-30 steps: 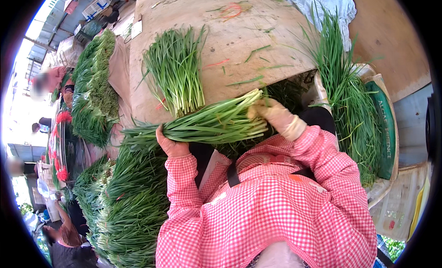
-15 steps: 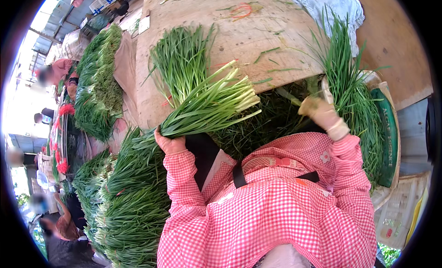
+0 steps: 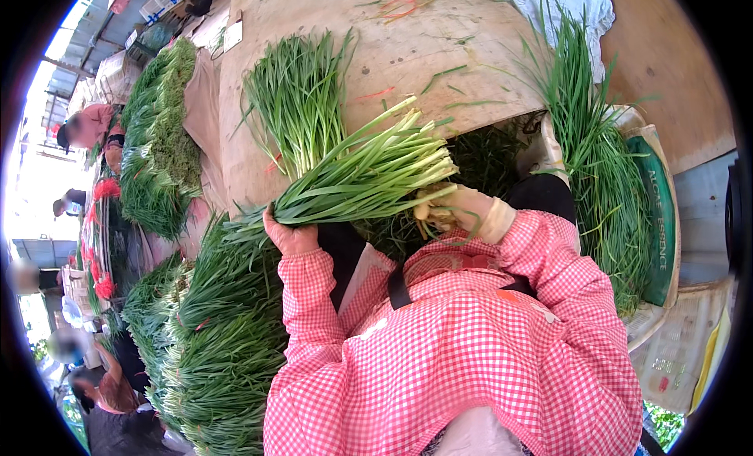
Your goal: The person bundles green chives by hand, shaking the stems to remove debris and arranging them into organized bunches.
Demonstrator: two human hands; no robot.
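A bunch of garlic chives (image 3: 365,178) lies across my front, its pale stem ends pointing right and its green leaves left. My left hand (image 3: 292,235) is closed round the leafy end. Just below the stem ends is my right hand (image 3: 447,210), its yellowish fingers curled in against the lower stems; what they pinch is hidden. A thin green blade hangs beside that hand. Behind the held bunch, another bunch of garlic chives (image 3: 298,103) lies on the wooden board (image 3: 408,56), with a bit of red tie near its stems.
Loose long chives (image 3: 600,197) fill a container with a green panel (image 3: 655,221) at the right. Several stacked chive bunches (image 3: 227,346) stand at the left. Dark leaf scraps (image 3: 486,154) lie below the board's edge. A pale cloth (image 3: 569,17) lies far right. People work at the far left.
My right hand has moved left and nearer to me, from beside the container to the stem ends. The left hand still holds the bunch in nearly the same place.
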